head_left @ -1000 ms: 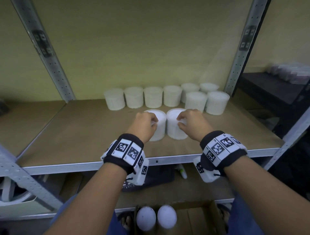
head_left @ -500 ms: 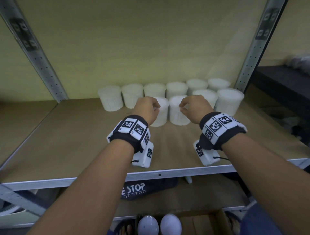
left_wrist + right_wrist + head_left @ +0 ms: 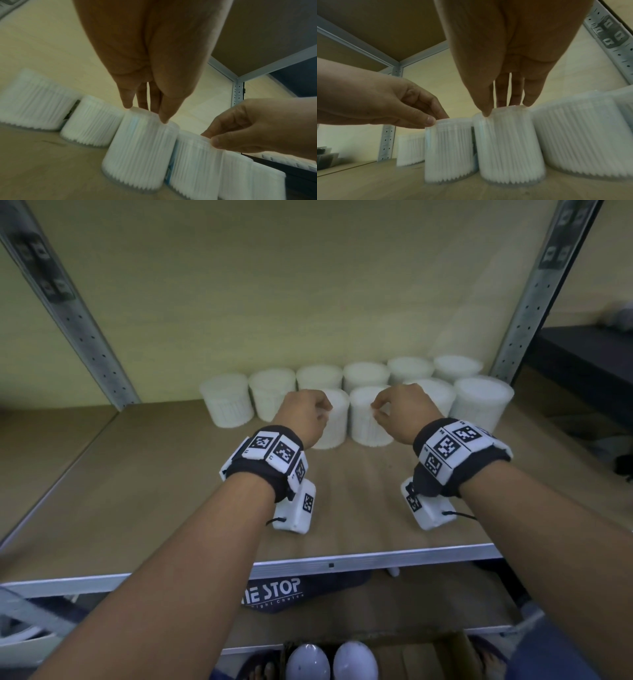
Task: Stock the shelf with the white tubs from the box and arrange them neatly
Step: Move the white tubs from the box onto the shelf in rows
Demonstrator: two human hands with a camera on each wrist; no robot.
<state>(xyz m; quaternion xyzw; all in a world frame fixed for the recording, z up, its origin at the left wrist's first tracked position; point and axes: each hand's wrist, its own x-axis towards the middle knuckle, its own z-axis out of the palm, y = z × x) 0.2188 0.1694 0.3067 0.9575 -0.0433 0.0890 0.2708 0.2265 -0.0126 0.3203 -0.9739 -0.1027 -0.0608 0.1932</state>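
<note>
Two white tubs are held by their top rims on the brown shelf board [image 3: 144, 491]. The left hand [image 3: 303, 417] is curled over the left tub [image 3: 334, 422], whose rim is pinched between thumb and fingertips [image 3: 127, 104]. The right hand [image 3: 406, 414] is curled in the same way over the right tub [image 3: 364, 422], with its thumb at the near edge of the rim and its fingertips [image 3: 528, 102] at the far edge. Both tubs are seen upright on the board, close side by side, with the held pair forming the left end of a front row. To the right of the held pair, two more tubs [image 3: 481, 402] are set in that front row. Behind the held pair, a back row of tubs [image 3: 227, 400] is lined up along the pale wall [image 3: 308, 285], from left to right. The contents are seen through the tub walls as fine white vertical sticks. Below the shelf board, an open cardboard box [image 3: 442, 655] is visible, with two rounded white tops [image 3: 308, 662] inside it. A dark cloth with white lettering [image 3: 274, 594] is lying on the lower level behind the box.
</note>
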